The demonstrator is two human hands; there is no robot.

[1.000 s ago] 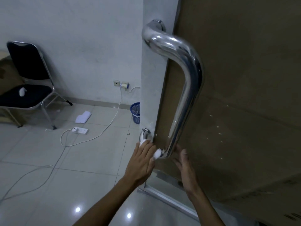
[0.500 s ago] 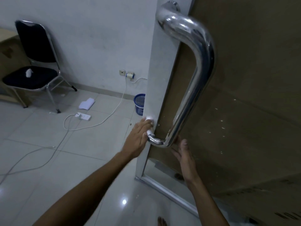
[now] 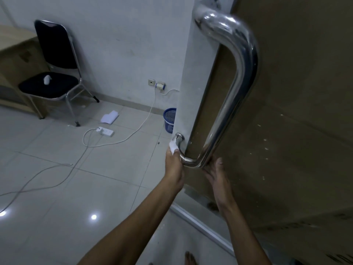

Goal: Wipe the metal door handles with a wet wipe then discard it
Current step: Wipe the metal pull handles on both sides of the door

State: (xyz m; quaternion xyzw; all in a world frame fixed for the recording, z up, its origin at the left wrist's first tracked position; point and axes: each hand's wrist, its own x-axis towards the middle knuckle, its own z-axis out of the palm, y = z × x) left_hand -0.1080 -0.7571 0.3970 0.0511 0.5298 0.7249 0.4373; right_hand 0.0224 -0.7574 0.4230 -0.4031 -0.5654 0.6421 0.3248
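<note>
A person's left hand [image 3: 174, 165] presses a white wet wipe [image 3: 173, 146] against the lower end of a polished metal door handle [image 3: 232, 96], fingers closed round the wipe where the tube curves back to its mounting on the door edge; most of the wipe is hidden inside the grip, only a small white fold showing above the knuckles. The right hand [image 3: 217, 175] rests flat and open against the brown door panel [image 3: 296, 111] just beside and below the handle's lower bend, fingers spread, gripping nothing; whether its fingertips touch the tube cannot be made out. The handle's long axis runs near upright, leaning slightly, from a bend at the top of the frame down to a second bend by the hands; its upper mounting is cut off by the frame edge. Dark lettering near the lower right corner of the panel is cropped and blurred, unreadable. Part of a blue mesh wastebasket [image 3: 170, 119] shows on the tiled floor [image 3: 57, 188] behind the door edge, the rest hidden; a black chair [image 3: 51, 73] with a small white object on its seat stands by the wall, well apart from the door; a white power strip [image 3: 106, 131] and loose cables lie on the floor; bare toes intrude at the bottom edge.
</note>
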